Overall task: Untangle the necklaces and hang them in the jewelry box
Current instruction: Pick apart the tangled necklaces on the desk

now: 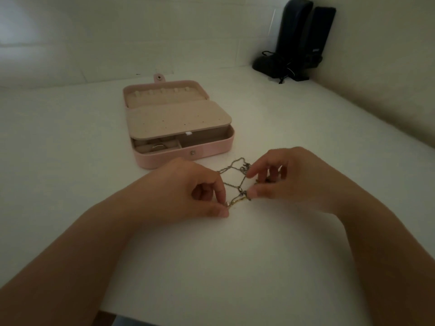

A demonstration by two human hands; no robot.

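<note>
Both of my forearms reach in from the bottom edge over the white table (235, 267). My left hand (186, 189) has its fingers curled, with thumb and forefinger pinching one end of the tangled necklaces (237, 182). My right hand (289, 177) is curled too, and its thumb and fingers pinch the chains on the other side, so the strands are stretched between my two hands, just above or on the tabletop; I cannot tell which. Several thin chains cross each other in the gap between the hands, and a loop spreads away from me toward the jewelry box (179, 123). One short stretch near my left thumb looks gold-coloured, the rest greyish in the dim light.

Beyond the hands, near but apart from the chains, the pink jewelry box sits open on the table. Its lid lies flat at the back with a row of small hooks (162, 91), none carrying a chain. A beige flap covers most of the lower tray, and a ring (158, 146) shows in the front left compartment. Far off in the right corner stand two dark speakers (301, 36) with a cable.
</note>
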